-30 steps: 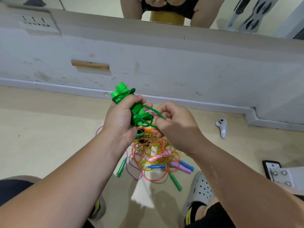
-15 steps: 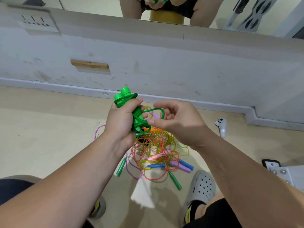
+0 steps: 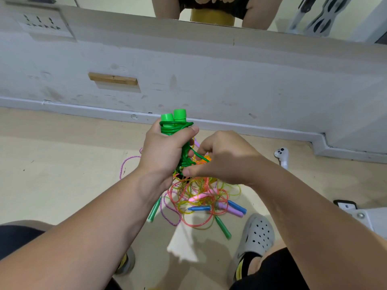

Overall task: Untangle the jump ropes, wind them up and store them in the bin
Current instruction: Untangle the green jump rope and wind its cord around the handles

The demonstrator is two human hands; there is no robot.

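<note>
A green jump rope (image 3: 174, 122) is wound in coils round its two green handles, which stand upright out of my fist. My left hand (image 3: 163, 151) grips this bundle. My right hand (image 3: 222, 158) sits just to its right, fingers curled, pinching the loose green cord at the lower end of the bundle. Below both hands a tangled pile of jump ropes (image 3: 201, 197) lies on the floor, with red, yellow and purple cords and blue, pink, purple and green handles. No bin is in view.
A grey wall with a white baseboard (image 3: 251, 127) runs across just behind the hands. A white controller (image 3: 281, 155) lies on the floor at right. My grey clog (image 3: 256, 233) is beside the pile, and a grey bracket (image 3: 364, 216) sits at the right edge.
The green bundle has turned more upright in my left hand. My right hand has brought the open cord loop in and down against the bundle's lower end.
</note>
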